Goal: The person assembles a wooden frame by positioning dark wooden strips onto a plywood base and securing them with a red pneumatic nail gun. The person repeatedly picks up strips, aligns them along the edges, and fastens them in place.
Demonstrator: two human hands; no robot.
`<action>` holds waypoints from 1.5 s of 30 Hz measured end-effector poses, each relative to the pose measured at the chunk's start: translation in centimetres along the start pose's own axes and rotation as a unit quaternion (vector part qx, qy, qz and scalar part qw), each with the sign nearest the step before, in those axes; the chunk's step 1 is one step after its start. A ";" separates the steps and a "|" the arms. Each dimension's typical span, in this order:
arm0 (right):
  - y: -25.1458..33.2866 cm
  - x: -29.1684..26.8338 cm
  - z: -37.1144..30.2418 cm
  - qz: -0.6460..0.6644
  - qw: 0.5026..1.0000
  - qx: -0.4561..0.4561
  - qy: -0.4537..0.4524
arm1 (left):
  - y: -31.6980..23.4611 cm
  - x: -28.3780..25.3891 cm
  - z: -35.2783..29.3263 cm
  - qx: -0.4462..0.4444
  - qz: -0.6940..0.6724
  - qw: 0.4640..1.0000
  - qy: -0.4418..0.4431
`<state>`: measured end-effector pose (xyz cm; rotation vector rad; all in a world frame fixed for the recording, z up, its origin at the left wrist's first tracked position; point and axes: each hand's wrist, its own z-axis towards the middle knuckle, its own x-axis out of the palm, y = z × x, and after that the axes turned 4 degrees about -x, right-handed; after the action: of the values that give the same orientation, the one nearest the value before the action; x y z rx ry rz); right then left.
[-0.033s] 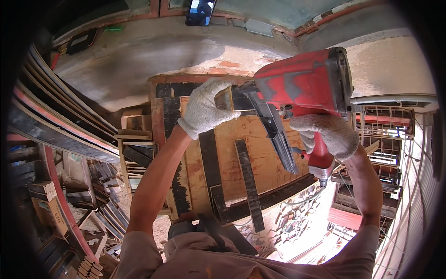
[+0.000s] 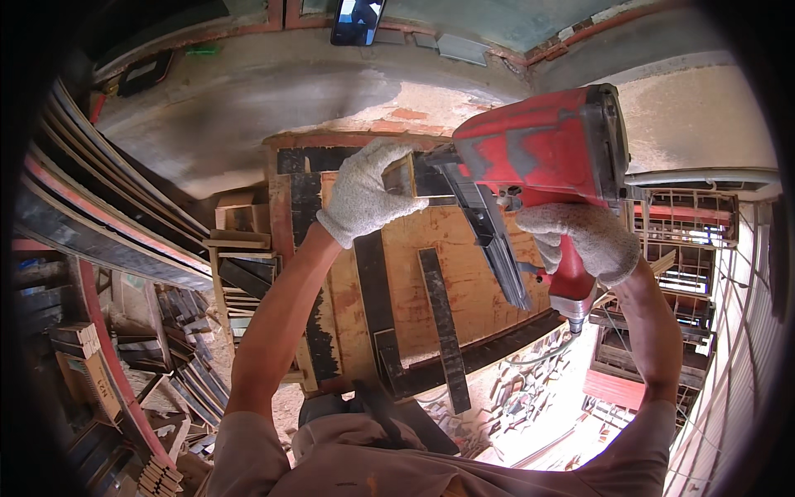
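My right hand (image 2: 586, 238), in a pale knit glove, is wrapped around the handle of a red nail gun (image 2: 534, 145) with a slanted dark magazine. Its nose points left and meets a small assembly of black-faced plywood strips (image 2: 431, 180) above the far part of the workbench. With thumb and fingers apart around that piece, my gloved left hand (image 2: 364, 192) grips its left end. The gun's nose hides part of the joint. On the bench's plywood top (image 2: 489, 273), below the hands, lies a loose black strip (image 2: 445, 327).
Long curved boards (image 2: 116, 195) are stacked at the left, above scattered wood offcuts (image 2: 195, 377). A phone (image 2: 356, 21) stands on the ledge beyond the bench. Metal racking (image 2: 683, 257) is at the right, and more offcuts (image 2: 522, 393) lie on the sunlit floor.
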<state>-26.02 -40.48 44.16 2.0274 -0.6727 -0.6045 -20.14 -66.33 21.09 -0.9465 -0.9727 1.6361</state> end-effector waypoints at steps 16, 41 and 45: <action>2.7 1.8 0.1 0.026 0.996 0.087 -0.017 | -0.8 -0.3 0.5 0.007 0.045 0.999 0.008; 1.6 -1.5 -0.1 0.028 0.995 0.096 -0.003 | 0.6 1.6 1.7 -0.061 -0.043 0.995 0.059; 2.2 -0.8 0.1 0.037 0.995 0.098 -0.009 | 0.5 1.5 1.7 -0.089 -0.063 0.991 0.075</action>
<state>-27.19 -40.98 46.12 2.1683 -0.8414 -0.5303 -22.22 -65.24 21.09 -1.0896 -1.0659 1.3699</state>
